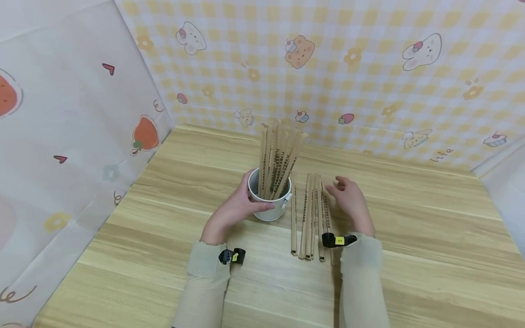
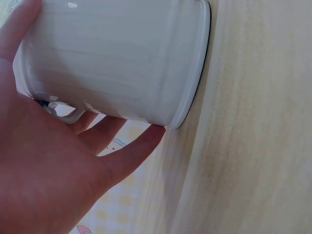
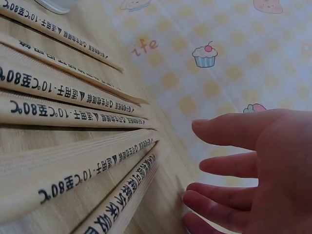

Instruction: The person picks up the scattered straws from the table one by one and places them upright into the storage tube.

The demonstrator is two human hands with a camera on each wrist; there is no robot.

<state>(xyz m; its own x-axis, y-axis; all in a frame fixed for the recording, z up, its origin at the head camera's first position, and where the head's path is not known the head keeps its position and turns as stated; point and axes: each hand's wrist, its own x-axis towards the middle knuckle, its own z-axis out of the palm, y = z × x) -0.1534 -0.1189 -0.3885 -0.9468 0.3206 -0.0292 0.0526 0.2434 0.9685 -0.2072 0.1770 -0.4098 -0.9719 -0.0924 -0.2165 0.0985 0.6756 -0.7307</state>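
Observation:
A small white metal bucket (image 1: 268,210) stands on the wooden table, with several paper-wrapped straws (image 1: 275,159) upright and leaning in it. My left hand (image 1: 235,207) holds the bucket from the left, thumb across its front and the other fingers around the far side. The left wrist view shows the palm and fingers (image 2: 131,151) against the bucket wall. More wrapped straws (image 1: 305,223) lie side by side right of the bucket. Beside their right edge hovers my right hand (image 1: 348,200), fingers loosely bent and apart from the straws. Nothing lies between its fingers in the right wrist view.
The wood-grain table (image 1: 430,255) extends to both sides. A yellow checked cloth (image 1: 328,82) with cartoon prints hangs behind it, and a white printed cloth (image 1: 82,114) covers the left side. Both wrists wear small black cameras.

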